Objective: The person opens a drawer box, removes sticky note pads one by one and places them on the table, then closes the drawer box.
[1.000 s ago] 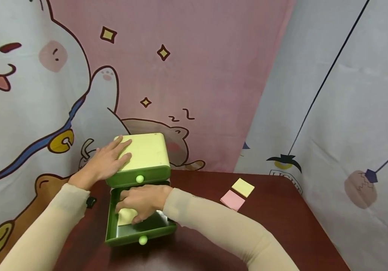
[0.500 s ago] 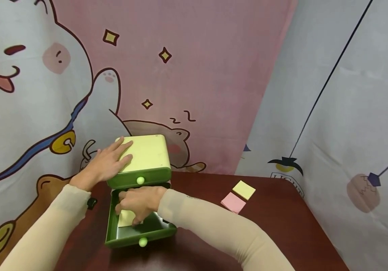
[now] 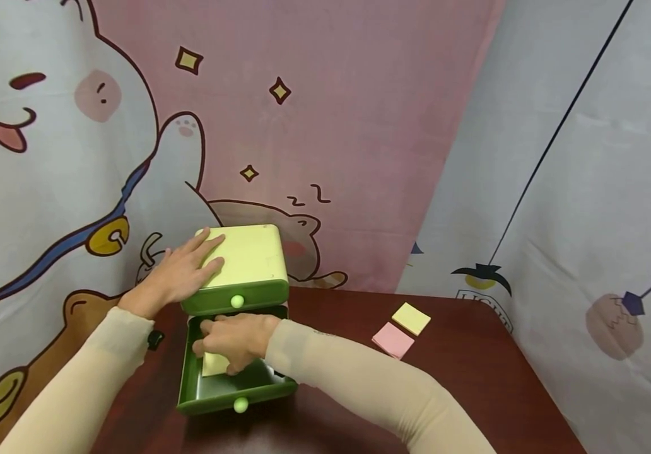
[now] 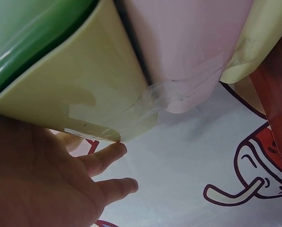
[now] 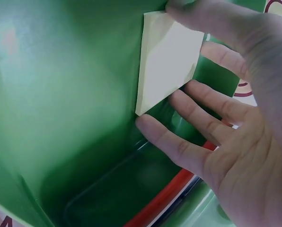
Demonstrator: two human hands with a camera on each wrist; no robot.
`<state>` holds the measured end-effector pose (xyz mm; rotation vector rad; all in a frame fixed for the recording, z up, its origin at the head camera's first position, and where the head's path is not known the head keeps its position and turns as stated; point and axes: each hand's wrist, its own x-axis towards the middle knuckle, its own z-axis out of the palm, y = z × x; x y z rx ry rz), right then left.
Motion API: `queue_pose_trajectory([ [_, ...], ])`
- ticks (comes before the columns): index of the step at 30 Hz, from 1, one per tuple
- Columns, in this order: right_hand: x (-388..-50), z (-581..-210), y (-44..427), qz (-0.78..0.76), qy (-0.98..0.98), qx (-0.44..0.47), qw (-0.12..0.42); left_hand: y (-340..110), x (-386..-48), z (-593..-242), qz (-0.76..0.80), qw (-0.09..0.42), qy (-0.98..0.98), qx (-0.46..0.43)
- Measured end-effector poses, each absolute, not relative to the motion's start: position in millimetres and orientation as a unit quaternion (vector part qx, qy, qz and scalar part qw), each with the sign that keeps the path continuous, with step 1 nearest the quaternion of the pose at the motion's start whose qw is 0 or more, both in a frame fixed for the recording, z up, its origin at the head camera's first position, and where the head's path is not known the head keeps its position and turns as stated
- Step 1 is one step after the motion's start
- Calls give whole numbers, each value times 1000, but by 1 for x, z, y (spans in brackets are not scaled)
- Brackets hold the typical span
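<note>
A small desktop cabinet with a cream-yellow top and green drawers stands on the table. My left hand rests on that top with fingers spread; in the left wrist view its fingertips reach past the cream edge. Below, the lower green drawer is pulled out. Inside it, my right hand holds a pale yellow sticky note pad by its edges, the thumb at one side and fingertips at the opposite side. The hand partly hides the pad in the head view.
On the dark red table, a yellow sticky note pad and a pink one lie to the right. A small black object shows beside the left wrist. Printed cloth hangs behind.
The yellow pad in the drawer has shifted slightly to the right and toward the back with my right hand. My left hand stays on the cabinet top.
</note>
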<state>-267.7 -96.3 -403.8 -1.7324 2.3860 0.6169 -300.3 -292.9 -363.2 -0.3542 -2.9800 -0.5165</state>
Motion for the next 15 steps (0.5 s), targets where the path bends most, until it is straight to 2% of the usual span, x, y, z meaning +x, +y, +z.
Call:
queue_pose_trajectory([
  [9,-266,-405,-96,200,793,-572,56,-292,-299,-360,-162,48,-979,-114],
  [15,-263,-403,-95,212,795,-564,75,-290,-299,-361,-148,48,-982,-108],
])
